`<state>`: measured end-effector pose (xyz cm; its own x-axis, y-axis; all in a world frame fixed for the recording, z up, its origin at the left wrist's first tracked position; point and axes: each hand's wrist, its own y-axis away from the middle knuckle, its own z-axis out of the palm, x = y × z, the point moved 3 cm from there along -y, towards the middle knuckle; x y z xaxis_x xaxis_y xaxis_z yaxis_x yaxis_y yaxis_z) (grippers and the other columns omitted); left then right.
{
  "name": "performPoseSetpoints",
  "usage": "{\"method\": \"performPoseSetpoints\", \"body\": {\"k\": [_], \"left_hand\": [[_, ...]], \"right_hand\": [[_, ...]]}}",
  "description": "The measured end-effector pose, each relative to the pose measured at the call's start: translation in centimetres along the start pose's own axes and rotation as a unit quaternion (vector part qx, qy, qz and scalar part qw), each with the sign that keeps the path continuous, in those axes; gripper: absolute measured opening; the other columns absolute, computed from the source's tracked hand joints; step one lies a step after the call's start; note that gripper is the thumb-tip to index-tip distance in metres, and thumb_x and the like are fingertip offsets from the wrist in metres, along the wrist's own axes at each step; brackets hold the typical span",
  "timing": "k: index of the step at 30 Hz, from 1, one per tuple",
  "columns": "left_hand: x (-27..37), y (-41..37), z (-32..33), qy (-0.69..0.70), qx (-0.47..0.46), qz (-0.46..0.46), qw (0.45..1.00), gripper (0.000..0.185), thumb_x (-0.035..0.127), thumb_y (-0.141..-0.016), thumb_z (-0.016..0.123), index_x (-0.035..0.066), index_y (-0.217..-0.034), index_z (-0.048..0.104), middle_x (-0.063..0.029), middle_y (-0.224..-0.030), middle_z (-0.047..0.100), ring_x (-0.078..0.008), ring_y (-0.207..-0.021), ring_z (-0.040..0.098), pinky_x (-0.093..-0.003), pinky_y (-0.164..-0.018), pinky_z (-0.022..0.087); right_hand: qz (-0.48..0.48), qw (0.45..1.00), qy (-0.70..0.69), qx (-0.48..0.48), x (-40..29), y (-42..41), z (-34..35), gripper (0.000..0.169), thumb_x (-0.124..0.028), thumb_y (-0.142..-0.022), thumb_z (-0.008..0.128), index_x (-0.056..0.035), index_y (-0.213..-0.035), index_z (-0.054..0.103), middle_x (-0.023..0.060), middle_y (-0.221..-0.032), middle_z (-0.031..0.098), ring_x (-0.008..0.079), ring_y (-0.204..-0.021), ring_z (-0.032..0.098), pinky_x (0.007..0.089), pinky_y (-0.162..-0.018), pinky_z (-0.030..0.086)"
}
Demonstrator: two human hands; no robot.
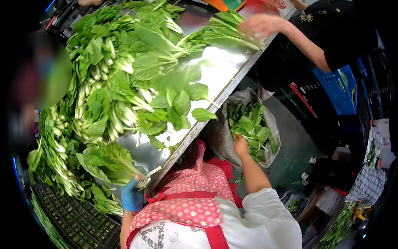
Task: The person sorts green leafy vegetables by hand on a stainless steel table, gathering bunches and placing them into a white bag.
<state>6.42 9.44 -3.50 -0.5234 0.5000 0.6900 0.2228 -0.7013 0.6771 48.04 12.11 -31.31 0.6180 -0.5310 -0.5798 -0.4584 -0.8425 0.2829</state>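
Note:
My left hand, in a blue glove with a bare thumb tip, holds a bunch of leafy greens by its stems at the near edge of a metal table. My bare right hand is over a sack beside the table, its fingers closed on a leaf stem. Loose green leaves fill the sack. A large heap of leafy greens with white stems covers the table's left and far parts. Loose leaves lie at the table's edge.
Across the table corner, a co-worker's blurred hand is over more greens. A black plastic crate stands at lower left. A blue basket and stacked dark crates stand at right. Plastic bags lie on the floor.

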Motion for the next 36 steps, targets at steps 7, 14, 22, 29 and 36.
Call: {"method": "performPoseSetpoints", "body": {"k": [7, 14, 22, 29, 36], "left_hand": [[-2.7, -1.8, 0.0, -0.067, 0.062, -0.022, 0.996, 0.033, 0.006, -0.074, 0.063, 0.002, -0.106, 0.053, -0.0063, -0.096, 0.06, -0.0177, -0.088, 0.057, -0.0298, -0.079, 0.044], [-2.8, -1.4, 1.7, -0.051, 0.138, -0.01, 0.989, 0.027, 0.007, -0.078, 0.061, 0.002, -0.103, 0.054, -0.0068, -0.092, 0.061, -0.0182, -0.085, 0.058, -0.0315, -0.081, 0.044], [-3.2, -2.1, 1.8, -0.093, 0.167, -0.008, 0.982, 0.031, 0.012, -0.072, 0.068, 0.003, -0.1, 0.058, -0.0051, -0.095, 0.061, -0.0182, -0.087, 0.057, -0.032, -0.081, 0.044], [-3.2, -2.4, 0.6, -0.117, 0.17, -0.005, 0.978, 0.035, 0.013, -0.071, 0.069, 0.002, -0.102, 0.057, -0.0055, -0.097, 0.061, -0.019, -0.089, 0.057, -0.033, -0.082, 0.044], [-3.7, -2.8, -0.7, -0.079, 0.185, -0.015, 0.979, 0.037, 0.017, -0.072, 0.069, 0.003, -0.104, 0.056, -0.0074, -0.099, 0.061, -0.0226, -0.093, 0.057, -0.0379, -0.085, 0.045]], "right_hand": [[-0.012, 0.996, 0.032, -0.086, 2.8, -5.1, 4.2, 0.045, 0.002, -0.075, 0.042, -0.0024, -0.119, 0.047, 0.0231, -0.112, 0.052, 0.0383, -0.103, 0.051, 0.0421, -0.086, 0.041], [0.151, 0.971, 0.017, -0.182, 10.0, -8.3, 1.4, 0.071, -0.001, -0.076, 0.056, -0.0048, -0.138, 0.021, 0.0206, -0.138, 0.028, 0.033, -0.125, 0.033, 0.0356, -0.1, 0.033], [0.082, 0.982, 0.065, -0.158, 10.1, -9.0, 0.7, 0.071, -0.02, -0.065, 0.074, -0.001, -0.123, 0.039, 0.0239, -0.138, 0.023, 0.0376, -0.123, 0.032, 0.0372, -0.1, 0.033], [0.175, 0.953, 0.217, -0.122, 5.6, -8.9, 3.6, 0.063, -0.036, -0.068, 0.068, -0.0041, -0.119, 0.048, 0.0194, -0.142, 0.015, 0.0359, -0.125, 0.025, 0.0515, -0.095, 0.029], [0.123, 0.987, -0.105, 0.022, 6.4, -6.6, 0.8, 0.031, -0.025, -0.077, 0.062, -0.0004, -0.095, 0.061, 0.0171, -0.11, 0.054, 0.0298, -0.101, 0.05, 0.0398, -0.082, 0.04]]}}
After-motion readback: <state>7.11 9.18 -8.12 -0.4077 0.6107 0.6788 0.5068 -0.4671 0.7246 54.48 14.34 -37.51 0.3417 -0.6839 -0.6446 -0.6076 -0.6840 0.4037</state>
